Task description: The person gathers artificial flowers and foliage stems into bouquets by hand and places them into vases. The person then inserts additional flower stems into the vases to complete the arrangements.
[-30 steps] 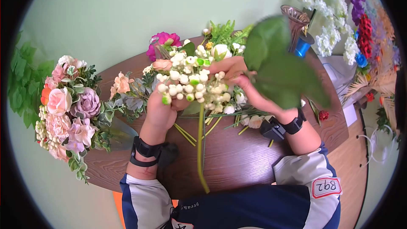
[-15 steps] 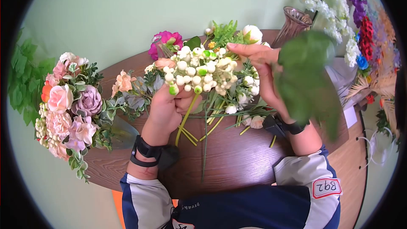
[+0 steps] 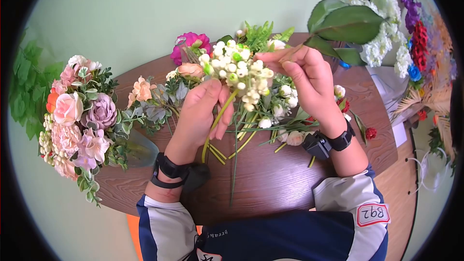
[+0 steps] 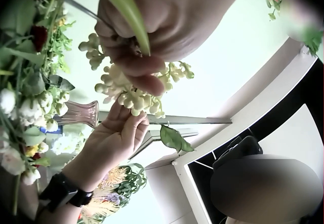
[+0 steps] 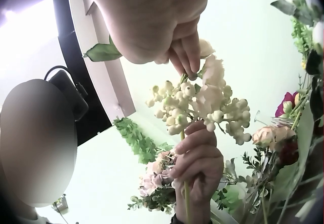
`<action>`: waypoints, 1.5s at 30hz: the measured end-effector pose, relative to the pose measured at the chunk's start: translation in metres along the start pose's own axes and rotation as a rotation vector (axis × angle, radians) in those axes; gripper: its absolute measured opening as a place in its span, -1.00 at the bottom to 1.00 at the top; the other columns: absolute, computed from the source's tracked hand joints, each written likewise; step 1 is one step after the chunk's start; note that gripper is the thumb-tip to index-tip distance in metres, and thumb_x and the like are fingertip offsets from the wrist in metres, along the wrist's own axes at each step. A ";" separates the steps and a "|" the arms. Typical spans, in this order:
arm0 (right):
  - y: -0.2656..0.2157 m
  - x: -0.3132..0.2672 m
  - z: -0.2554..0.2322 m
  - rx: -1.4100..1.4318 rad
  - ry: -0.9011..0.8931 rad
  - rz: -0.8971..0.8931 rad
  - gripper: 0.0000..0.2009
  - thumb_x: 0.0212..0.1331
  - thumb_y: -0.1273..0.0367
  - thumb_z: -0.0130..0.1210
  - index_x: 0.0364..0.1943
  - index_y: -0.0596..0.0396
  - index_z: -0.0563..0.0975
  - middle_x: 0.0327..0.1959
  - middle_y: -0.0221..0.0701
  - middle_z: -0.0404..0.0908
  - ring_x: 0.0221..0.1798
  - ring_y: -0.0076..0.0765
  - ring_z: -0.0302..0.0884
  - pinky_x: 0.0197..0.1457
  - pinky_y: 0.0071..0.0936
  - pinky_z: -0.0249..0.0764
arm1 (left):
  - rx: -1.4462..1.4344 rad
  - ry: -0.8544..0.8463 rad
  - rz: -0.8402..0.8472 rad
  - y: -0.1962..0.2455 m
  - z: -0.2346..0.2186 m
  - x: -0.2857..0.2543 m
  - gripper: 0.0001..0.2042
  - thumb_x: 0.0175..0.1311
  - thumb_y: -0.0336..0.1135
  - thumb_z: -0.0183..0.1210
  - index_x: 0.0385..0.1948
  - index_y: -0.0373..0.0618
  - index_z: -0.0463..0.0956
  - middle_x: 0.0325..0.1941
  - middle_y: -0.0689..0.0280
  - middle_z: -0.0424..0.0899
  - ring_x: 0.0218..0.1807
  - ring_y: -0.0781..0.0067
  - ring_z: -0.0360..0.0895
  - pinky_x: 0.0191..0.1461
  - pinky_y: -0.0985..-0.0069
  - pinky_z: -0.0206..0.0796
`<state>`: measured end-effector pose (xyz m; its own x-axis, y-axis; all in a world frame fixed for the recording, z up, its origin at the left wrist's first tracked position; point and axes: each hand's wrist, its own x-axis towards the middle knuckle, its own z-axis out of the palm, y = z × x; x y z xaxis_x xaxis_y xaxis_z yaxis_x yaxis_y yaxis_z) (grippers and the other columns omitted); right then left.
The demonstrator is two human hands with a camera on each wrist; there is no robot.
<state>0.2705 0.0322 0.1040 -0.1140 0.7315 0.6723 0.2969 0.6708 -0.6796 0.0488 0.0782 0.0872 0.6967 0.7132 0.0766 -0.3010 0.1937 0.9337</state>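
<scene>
My left hand (image 3: pixel 197 110) grips a bunch of white artificial berries (image 3: pixel 237 67) just under its clusters, and the green stem (image 3: pixel 218 118) slants down toward the wrist. Some berries carry bright green tips. From the right, my right hand (image 3: pixel 313 78) pinches a thin stem with broad green leaves (image 3: pixel 350 24), which point up and right. Its fingertips are right at the berry clusters. In the right wrist view, pale petals (image 5: pixel 210 95) show among the berries, between the two hands.
Loose flowers lie across the wooden table (image 3: pixel 270 179), with a magenta bloom (image 3: pixel 191 48) and white buds (image 3: pixel 265 123) among them. A vase of pink and lilac flowers (image 3: pixel 67 108) stands at left. White blossom branches (image 3: pixel 398 53) are at back right.
The leafy stem swings from over my right forearm to the upper right. My right hand goes right, then back to the berries. The berry stem, upright earlier, now slants down to the left.
</scene>
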 end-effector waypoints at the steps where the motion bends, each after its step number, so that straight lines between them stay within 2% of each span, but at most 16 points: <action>1: 0.001 0.000 0.002 0.001 -0.001 0.001 -0.94 0.28 0.55 -0.23 -0.35 0.23 0.27 -0.14 -0.04 0.52 -0.04 -0.24 0.51 0.01 -0.41 0.48 | 0.101 -0.014 0.001 -0.001 -0.001 -0.002 -0.64 0.41 -0.09 -0.28 -0.47 -0.15 0.29 -0.67 0.25 0.48 -0.76 0.52 0.39 -0.71 0.75 0.11; 3: 0.005 -0.002 0.009 0.034 0.089 0.001 -0.91 0.21 0.52 -0.12 -0.37 0.23 0.43 -0.24 -0.29 0.64 -0.32 -0.50 0.57 -0.22 -0.58 0.45 | 0.202 -0.029 0.003 -0.003 -0.002 -0.002 -0.64 0.41 -0.07 -0.28 -0.45 -0.15 0.29 -0.69 0.24 0.48 -0.74 0.49 0.44 -0.69 0.73 0.16; 5: 0.007 -0.003 0.010 -0.055 0.093 -0.006 -0.92 0.19 0.52 -0.08 -0.44 0.20 0.39 -0.32 -0.30 0.64 -0.40 -0.46 0.54 -0.32 -0.56 0.42 | 0.241 -0.076 0.154 -0.008 -0.002 0.000 -0.63 0.41 -0.06 -0.30 -0.40 -0.18 0.30 -0.68 0.21 0.51 -0.66 0.40 0.53 -0.63 0.66 0.25; 10: 0.003 -0.003 0.004 -0.300 0.006 -0.021 -0.95 0.15 0.50 -0.01 -0.40 0.18 0.38 -0.43 -0.30 0.61 -0.51 -0.34 0.48 -0.43 -0.50 0.37 | 0.218 -0.164 0.044 -0.008 -0.001 -0.003 -0.62 0.41 -0.06 -0.30 -0.23 -0.25 0.33 -0.59 0.14 0.57 -0.58 0.32 0.58 -0.54 0.60 0.32; 11: -0.001 -0.002 0.004 -0.284 -0.023 -0.021 -0.95 0.15 0.49 0.00 -0.39 0.18 0.38 -0.41 -0.31 0.62 -0.52 -0.33 0.48 -0.44 -0.50 0.37 | 0.273 -0.194 0.026 -0.011 -0.004 -0.005 -0.64 0.39 -0.09 -0.24 -0.29 -0.23 0.37 -0.57 0.26 0.54 -0.55 0.46 0.49 -0.51 0.65 0.25; 14: -0.001 -0.002 -0.004 -0.264 -0.006 0.041 -0.89 0.22 0.54 -0.13 -0.45 0.24 0.37 -0.23 -0.19 0.62 -0.20 -0.43 0.55 -0.16 -0.57 0.44 | 0.309 -0.346 -0.014 -0.003 -0.001 -0.011 -0.68 0.35 -0.12 -0.08 -0.46 -0.17 0.46 -0.52 0.58 0.35 -0.48 0.80 0.12 -0.44 0.79 -0.04; 16: -0.004 0.003 -0.014 -0.431 0.060 -0.027 -0.90 0.23 0.54 -0.15 -0.43 0.25 0.37 -0.22 -0.18 0.62 -0.12 -0.37 0.57 -0.09 -0.52 0.48 | 0.298 -0.370 -0.073 0.001 0.004 -0.014 -0.67 0.35 -0.10 -0.09 -0.46 -0.17 0.46 -0.53 0.58 0.35 -0.50 0.79 0.12 -0.45 0.79 -0.05; 19: 0.001 0.007 -0.030 -0.201 0.197 -0.118 -0.92 0.28 0.50 -0.20 -0.36 0.22 0.29 -0.12 -0.07 0.55 -0.02 -0.27 0.52 -0.01 -0.45 0.48 | 0.359 -0.135 0.091 0.002 0.009 -0.012 -0.68 0.41 -0.18 -0.23 -0.21 -0.24 0.43 -0.30 0.32 0.59 -0.30 0.56 0.52 -0.31 0.63 0.32; 20: 0.002 0.010 -0.032 -0.119 0.290 -0.191 -0.94 0.25 0.55 -0.15 -0.37 0.25 0.30 -0.18 -0.20 0.61 -0.20 -0.54 0.56 -0.09 -0.57 0.49 | 0.251 -0.209 0.030 0.005 0.002 -0.004 -0.64 0.42 -0.19 -0.29 -0.10 -0.30 0.37 -0.19 0.11 0.60 -0.21 0.29 0.60 -0.25 0.50 0.42; 23: 0.007 0.010 -0.053 -0.233 0.476 -0.172 -0.91 0.27 0.50 -0.14 -0.38 0.22 0.30 -0.18 -0.19 0.61 -0.21 -0.58 0.54 -0.14 -0.65 0.45 | 0.271 0.015 0.023 0.008 -0.006 0.002 -0.61 0.42 -0.12 -0.32 -0.34 -0.25 0.39 -0.35 0.00 0.62 -0.36 0.25 0.63 -0.36 0.53 0.41; 27: 0.012 0.014 -0.076 -0.400 0.789 -0.248 -0.91 0.29 0.48 -0.16 -0.36 0.22 0.31 -0.15 -0.20 0.60 -0.18 -0.57 0.54 -0.13 -0.65 0.45 | 0.347 0.087 0.060 0.017 -0.016 -0.001 -0.62 0.42 -0.09 -0.32 -0.48 -0.15 0.34 -0.47 0.05 0.62 -0.45 0.31 0.62 -0.45 0.60 0.38; 33: 0.016 0.012 -0.092 -0.239 0.708 -0.249 -0.88 0.28 0.45 -0.11 -0.35 0.24 0.35 -0.18 -0.23 0.60 -0.16 -0.48 0.56 -0.10 -0.60 0.46 | 0.038 0.384 0.253 0.014 -0.022 0.002 -0.67 0.41 -0.09 -0.25 -0.51 -0.05 0.28 -0.67 0.33 0.46 -0.69 0.63 0.32 -0.65 0.74 0.13; 35: 0.019 0.010 -0.078 -0.497 0.518 -0.038 -0.90 0.24 0.46 -0.06 -0.38 0.21 0.41 -0.25 -0.27 0.63 -0.28 -0.55 0.55 -0.20 -0.63 0.44 | -0.018 0.382 0.264 0.014 -0.013 0.002 -0.73 0.41 -0.15 -0.22 -0.39 -0.11 0.33 -0.62 0.34 0.45 -0.70 0.66 0.23 -0.66 0.73 0.05; 40: 0.034 0.006 -0.032 -0.447 0.275 0.189 -0.94 0.06 0.48 0.10 -0.44 0.18 0.49 -0.30 -0.28 0.62 -0.33 -0.36 0.55 -0.22 -0.46 0.45 | -0.114 0.216 0.269 0.010 0.002 0.002 -0.71 0.40 -0.24 -0.19 -0.02 -0.24 0.29 -0.49 0.28 0.50 -0.69 0.73 0.16 -0.58 0.75 0.02; 43: 0.026 0.003 -0.018 -0.754 0.269 -0.023 -0.95 -0.05 0.50 0.16 -0.48 0.16 0.53 -0.31 -0.33 0.58 -0.28 -0.25 0.48 -0.19 -0.38 0.40 | -0.171 0.286 0.295 0.010 0.011 0.001 -0.65 0.39 -0.28 -0.18 0.13 -0.22 0.19 -0.50 0.32 0.49 -0.71 0.78 0.07 -0.61 0.77 -0.06; 45: 0.012 0.003 -0.013 -0.987 0.345 -0.108 -0.93 -0.10 0.51 0.18 -0.48 0.15 0.56 -0.30 -0.38 0.55 -0.27 -0.19 0.40 -0.20 -0.34 0.33 | -0.334 0.015 0.349 0.010 0.003 -0.002 -0.63 0.38 -0.28 -0.16 0.15 -0.26 0.19 -0.53 0.35 0.49 -0.73 0.80 0.02 -0.66 0.78 -0.14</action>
<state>0.2858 0.0414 0.1016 0.0440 0.4955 0.8675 0.9599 0.2196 -0.1742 0.0463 0.0766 0.0976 0.5083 0.7832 0.3580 -0.7094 0.1451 0.6897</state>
